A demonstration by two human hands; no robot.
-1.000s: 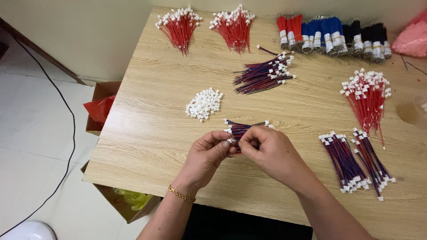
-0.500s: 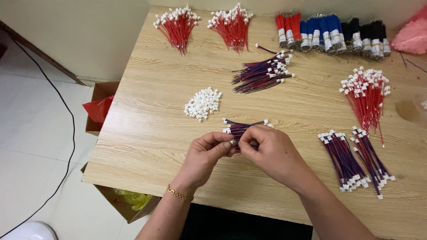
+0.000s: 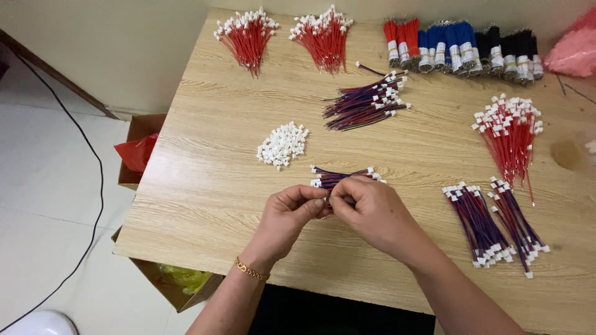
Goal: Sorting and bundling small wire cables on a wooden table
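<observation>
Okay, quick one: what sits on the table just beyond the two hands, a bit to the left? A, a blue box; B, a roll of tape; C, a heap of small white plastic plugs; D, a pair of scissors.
C: a heap of small white plugs lies on the wooden table just past the left hand and right hand, which pinch a small bunch of red-and-blue wires.

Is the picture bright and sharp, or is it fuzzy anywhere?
Head view: soft, even light on the wooden table, no glare; only faint shadows under the left hand and right hand; the white connectors look sharp; the pink bag at the corner is slightly blurry.
</observation>
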